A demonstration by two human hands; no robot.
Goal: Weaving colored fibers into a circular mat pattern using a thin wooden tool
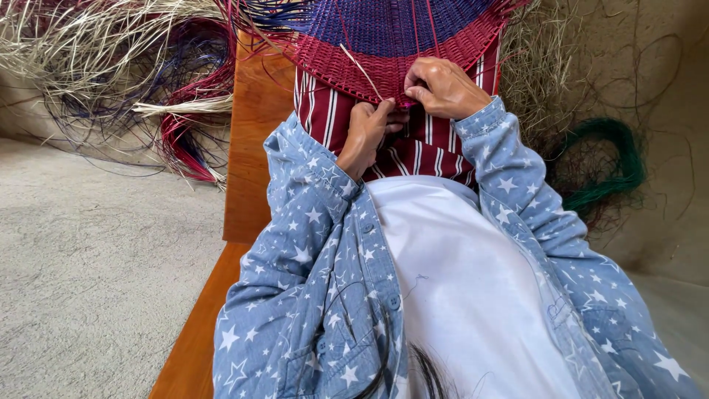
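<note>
Crimson and blue woven fibre mat (384, 37), a flat fan-shaped panel of tight parallel rows, lies directly ahead of my fingers, its dark red border curving just above both hands and its blue field beyond that. My right hand (442, 87) rests against that red border, fingers curled shut and thumb pressed to the forefinger in a pinch at the edge; what sits inside the pinch is too small to tell. My left hand (365, 133) sits just below and to the left, slightly nearer my body, its fingertips closed together and touching the rim beside the right thumb. One pale straw-coloured strand (360, 68) runs diagonally across the red rows, its long axis slanting from upper left down toward the gap between my two hands, so its lower end lies nearest the left fingertips. Under my wrists lies a red cloth with white stripes (413, 144), soft and folded. An orange-brown wooden board (255, 133), smooth and flat, stands to the left. Loose bundles of beige, red and blue fibre strands (148, 81) sprawl over the grey concrete floor (96, 266), and a coil of green fibre (613, 159) lies well apart to the right.
</note>
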